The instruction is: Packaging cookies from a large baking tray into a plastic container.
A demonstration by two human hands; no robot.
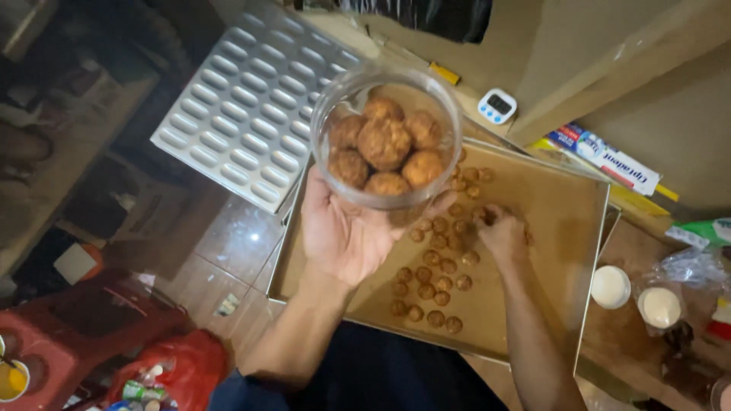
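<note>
now l hand (346, 232) cupping clear bowl (387, 137) w/ dough balls (384, 148), r hand (499, 232) pinching ball on tray (548, 205)

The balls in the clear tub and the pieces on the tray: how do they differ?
The balls in the clear tub are large and piled together; the pieces on the tray are small and flat, spread in one layer. The tub is held up by the left hand; the tray pieces lie under the right hand. Both are golden brown.
</note>
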